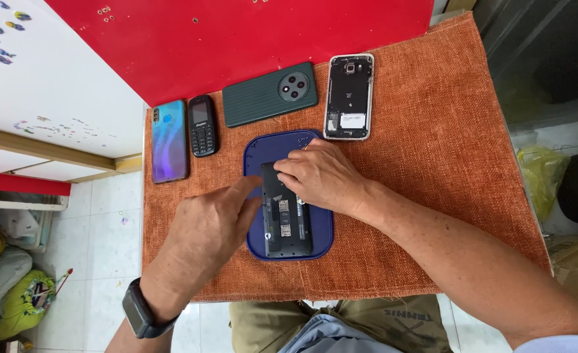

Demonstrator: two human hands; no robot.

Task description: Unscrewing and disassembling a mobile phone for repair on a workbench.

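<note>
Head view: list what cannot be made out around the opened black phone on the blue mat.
- Top end of the opened black phone: covered by the right hand.
- Left edge of the blue rubber mat: under the left hand.
- Each hand's grip: fingertips hidden, so cannot tell.
- Small parts inside the phone: too small to identify.
- Torso and right elbow: cut off by the bottom edge.

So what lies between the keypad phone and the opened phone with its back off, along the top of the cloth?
In the head view, a dark green phone with a round camera lies between the keypad phone and the opened phone.
</note>
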